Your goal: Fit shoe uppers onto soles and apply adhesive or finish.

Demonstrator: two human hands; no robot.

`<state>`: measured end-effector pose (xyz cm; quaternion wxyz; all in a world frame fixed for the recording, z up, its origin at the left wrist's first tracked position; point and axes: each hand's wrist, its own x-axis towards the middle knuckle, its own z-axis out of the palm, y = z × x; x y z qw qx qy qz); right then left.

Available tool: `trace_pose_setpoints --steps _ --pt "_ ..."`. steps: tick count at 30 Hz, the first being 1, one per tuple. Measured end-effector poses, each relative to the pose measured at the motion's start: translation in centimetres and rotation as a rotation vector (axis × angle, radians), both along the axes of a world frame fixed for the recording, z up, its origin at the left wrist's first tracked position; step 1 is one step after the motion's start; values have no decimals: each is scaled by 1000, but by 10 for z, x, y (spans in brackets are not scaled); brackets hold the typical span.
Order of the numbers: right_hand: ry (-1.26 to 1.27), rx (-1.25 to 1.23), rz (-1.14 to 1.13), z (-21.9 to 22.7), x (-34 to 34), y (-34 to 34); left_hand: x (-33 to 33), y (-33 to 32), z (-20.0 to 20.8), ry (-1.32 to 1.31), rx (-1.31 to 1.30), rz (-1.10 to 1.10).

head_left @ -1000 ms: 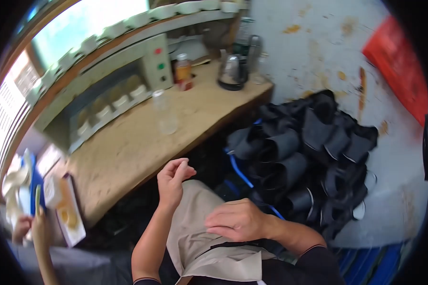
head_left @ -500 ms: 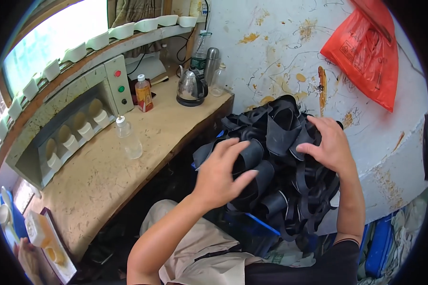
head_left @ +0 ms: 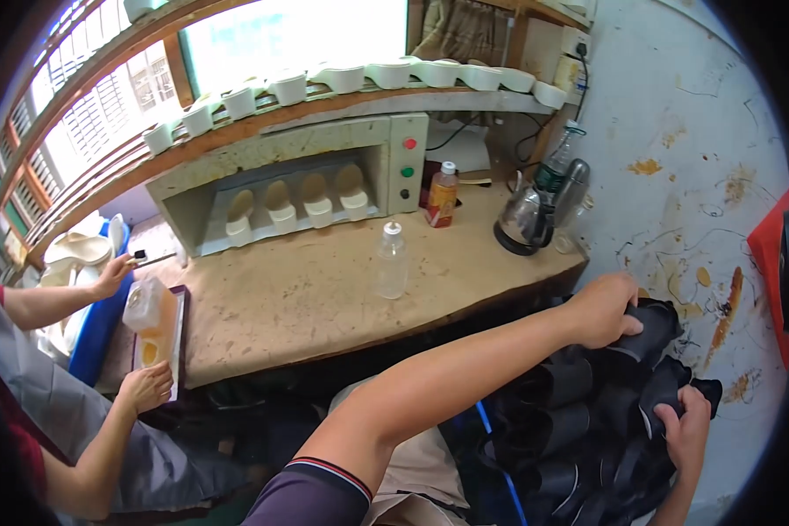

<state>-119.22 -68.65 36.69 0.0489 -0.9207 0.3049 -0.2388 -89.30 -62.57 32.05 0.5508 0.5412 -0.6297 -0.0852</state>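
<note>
A heap of black shoe uppers fills the lower right, in a bin with a blue rim. My left hand reaches across to its far side, fingers closed on a black upper. At the right edge of the heap my right hand grips another black upper, thumb on its near face. Both uppers are still against the heap. My left forearm covers part of the pile.
A workbench carries a clear squeeze bottle, an orange-labelled bottle, a kettle and a heater box with several heeled soles. White heels line the shelf. At left, a co-worker's hand holds a small brush.
The view has swung left, bringing the co-worker into sight. My hands were open over the heap; both have come down and closed on black uppers.
</note>
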Motion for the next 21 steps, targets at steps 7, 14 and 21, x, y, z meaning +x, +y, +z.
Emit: trace_pose_setpoints --steps 7,14,21 --pt "93 141 75 -11 15 -15 16 21 4 553 -135 -181" --pt "219 147 31 47 50 2 79 128 55 627 -193 -297" --pt "295 -142 80 237 167 12 134 310 112 855 -55 -343"
